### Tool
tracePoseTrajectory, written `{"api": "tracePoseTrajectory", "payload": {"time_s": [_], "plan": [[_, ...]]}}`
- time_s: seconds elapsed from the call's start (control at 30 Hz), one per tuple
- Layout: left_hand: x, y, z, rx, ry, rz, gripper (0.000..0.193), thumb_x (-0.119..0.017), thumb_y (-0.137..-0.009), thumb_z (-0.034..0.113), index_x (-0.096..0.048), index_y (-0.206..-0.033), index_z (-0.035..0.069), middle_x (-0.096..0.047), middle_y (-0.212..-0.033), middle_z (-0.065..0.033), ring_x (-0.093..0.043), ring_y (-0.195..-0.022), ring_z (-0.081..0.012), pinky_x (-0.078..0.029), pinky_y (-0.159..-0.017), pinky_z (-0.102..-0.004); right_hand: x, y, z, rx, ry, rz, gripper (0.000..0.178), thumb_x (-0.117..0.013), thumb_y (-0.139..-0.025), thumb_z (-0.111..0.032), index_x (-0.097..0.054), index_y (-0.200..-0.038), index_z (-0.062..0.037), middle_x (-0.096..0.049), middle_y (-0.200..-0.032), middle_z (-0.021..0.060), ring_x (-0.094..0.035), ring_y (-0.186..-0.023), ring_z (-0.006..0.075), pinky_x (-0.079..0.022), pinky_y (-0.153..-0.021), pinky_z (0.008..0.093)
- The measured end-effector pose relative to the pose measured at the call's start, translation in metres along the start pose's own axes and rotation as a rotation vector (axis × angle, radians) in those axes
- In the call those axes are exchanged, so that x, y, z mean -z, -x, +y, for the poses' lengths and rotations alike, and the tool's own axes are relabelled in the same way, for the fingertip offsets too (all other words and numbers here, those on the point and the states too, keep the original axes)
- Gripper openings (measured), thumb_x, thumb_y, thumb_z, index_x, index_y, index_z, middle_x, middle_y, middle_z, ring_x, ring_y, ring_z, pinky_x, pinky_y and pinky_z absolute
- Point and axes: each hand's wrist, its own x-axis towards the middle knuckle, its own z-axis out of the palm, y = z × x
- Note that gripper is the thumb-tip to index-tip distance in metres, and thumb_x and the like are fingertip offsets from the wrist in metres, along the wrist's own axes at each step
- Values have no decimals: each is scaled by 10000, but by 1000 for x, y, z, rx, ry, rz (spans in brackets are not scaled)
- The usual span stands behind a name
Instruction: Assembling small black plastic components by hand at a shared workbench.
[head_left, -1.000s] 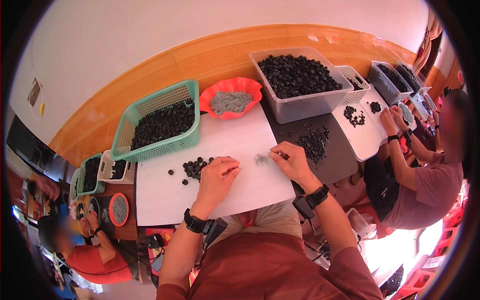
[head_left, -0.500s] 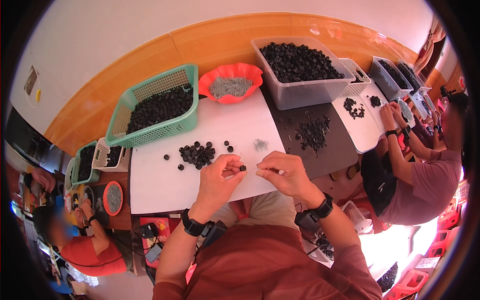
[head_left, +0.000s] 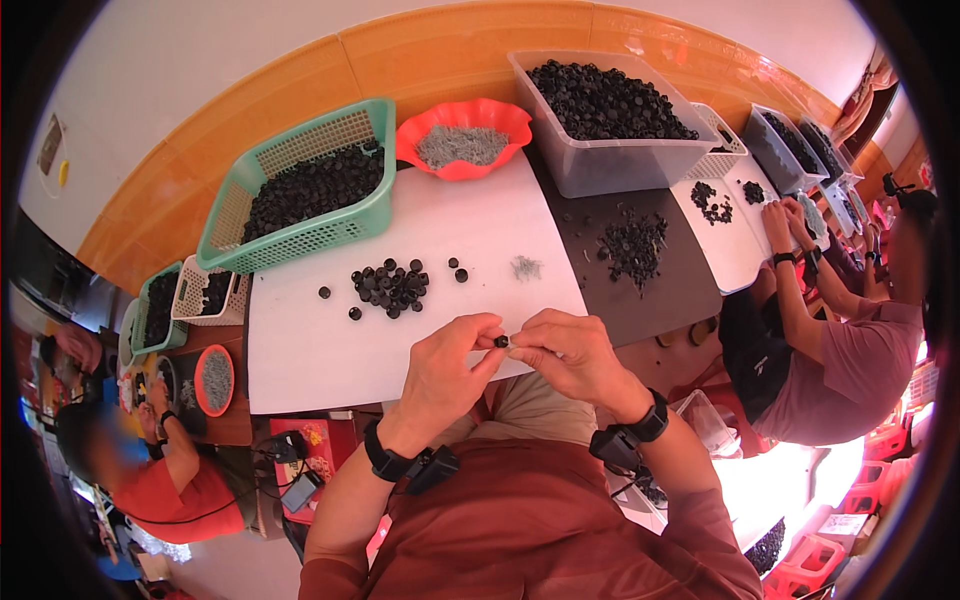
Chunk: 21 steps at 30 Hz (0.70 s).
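Note:
Between the fingertips of my left hand (head_left: 452,365) is a small round black cap (head_left: 500,341), held above the front edge of the white board (head_left: 300,365). My right hand (head_left: 572,358) is pinched and its fingertips meet the cap's right side. Whatever those fingers hold is too small to make out. Beyond my left hand lies a loose cluster of black caps (head_left: 390,288), with a few single ones around it. A small heap of thin grey pins (head_left: 526,267) rests on the board beyond my right hand.
Along the wall stand a green basket (head_left: 300,240) of black parts, a red scalloped bowl (head_left: 463,172) of grey pins and a clear tub (head_left: 630,165) of black caps. A dark board (head_left: 680,310) with black pieces lies at right. People work on both sides.
My hands have come together, so my right fingertips now meet the black cap. The board and containers have shifted slightly in the picture.

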Motion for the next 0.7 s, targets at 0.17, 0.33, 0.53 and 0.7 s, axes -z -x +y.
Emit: {"api": "tracePoseTrajectory", "payload": {"time_s": [0.17, 0.33, 0.53, 0.7], "plan": [[-2, 5, -3, -72, -90, -10, 314, -773, -828, -16, -649, -1116, -10, -733, -974, -123, -755, -864, -208, -622, -793, -312, 3, 2, -2, 25, 66, -60, 79, -753, -863, -49, -739, -937, -22, -706, -893, 86, -677, -688, 274, -539, -616, 346], [-1, 11, -5, -98, -153, -45, 327, -776, -823, -3, -648, -1124, 6, -734, -958, -124, -754, -861, -231, -618, -766, -329, 2, 4, -4, 63, 169, -134, 116, -731, -842, -35, -727, -958, -35, -706, -914, 79, -694, -734, 288, -553, -626, 367], [1, 17, -8, -4, -92, -105, 353, -776, -826, 1, -629, -1147, -1, -741, -977, -135, -757, -887, -234, -622, -767, -337, 0, 2, -7, 161, 275, -220, 209, -712, -821, -46, -714, -1029, -27, -687, -959, 77, -693, -774, 275, -569, -635, 369], [11, 15, -4, 199, 189, -133, 323, -769, -836, -34, -621, -1122, -24, -733, -973, -116, -735, -882, -168, -620, -774, -306, -4, 8, -6, 153, 355, -267, 296, -714, -827, -57, -692, -1121, -43, -668, -1053, 76, -692, -770, 270, -570, -627, 368]]}}
